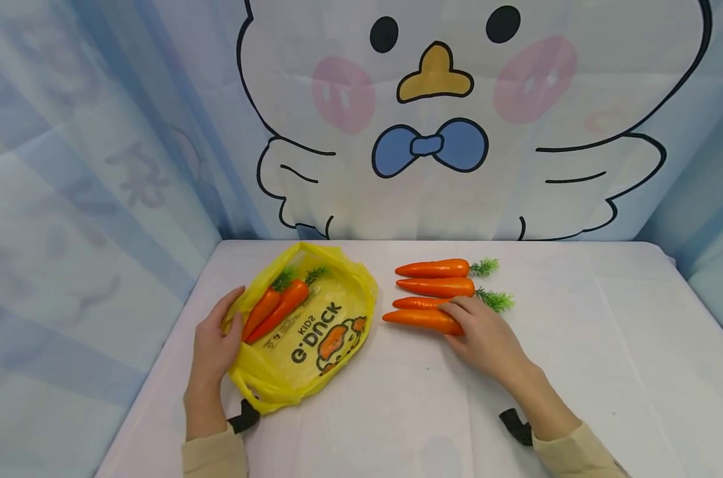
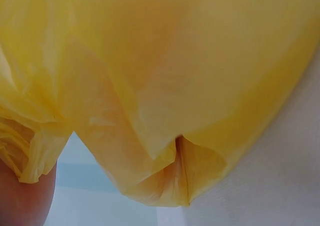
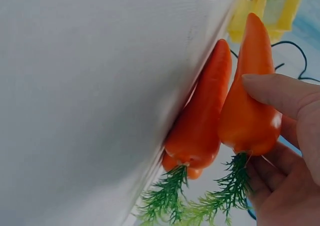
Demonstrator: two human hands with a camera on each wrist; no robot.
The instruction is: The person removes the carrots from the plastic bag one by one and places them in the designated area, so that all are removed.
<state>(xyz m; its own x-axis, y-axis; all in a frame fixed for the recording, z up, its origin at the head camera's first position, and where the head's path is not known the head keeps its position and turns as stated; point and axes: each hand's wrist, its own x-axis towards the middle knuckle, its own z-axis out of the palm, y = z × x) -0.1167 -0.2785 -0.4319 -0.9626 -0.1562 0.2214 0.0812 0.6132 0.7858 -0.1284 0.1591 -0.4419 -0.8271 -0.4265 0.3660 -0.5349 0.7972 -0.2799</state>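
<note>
Clock positions as seen in the head view, 12 at the far edge of the table.

Item: one yellow plastic bag [image 1: 277,378], laid at 10 o'clock on the white-covered table [image 1: 606,345], mouth spread wide. "G.DUCK KIDS" and a duck figure are printed on it. Its 9 o'clock rim is gripped by the left hand [image 1: 214,345], part-closed, with the film caught between thumb and fingers; the fingertips are partly hidden. Only blurred yellow film and a little skin are shown by the left wrist view.

Item: two orange carrots in the bag [image 1: 286,309], set side by side at its 10 o'clock, tips towards 7, green tops towards 1.

Item: four carrots outside the bag, placed at its 3 o'clock in a row, tips towards 9. The nearest carrot [image 1: 423,321] is pinched between thumb and fingers by the right hand [image 1: 486,338], closed about its thick end. The second carrot [image 1: 417,303] lies just beyond, partly covered by that hand. The third carrot [image 1: 435,287] and the farthest carrot [image 1: 433,268] are left uncovered, their green tops directed towards 3.

Item: beige sleeves [image 1: 214,456] and black straps [image 1: 245,417], worn at both wrists.

Item: blue backdrop [image 1: 176,99], hung at 12, printed with a white character in a blue bow tie [image 1: 427,146].
</note>
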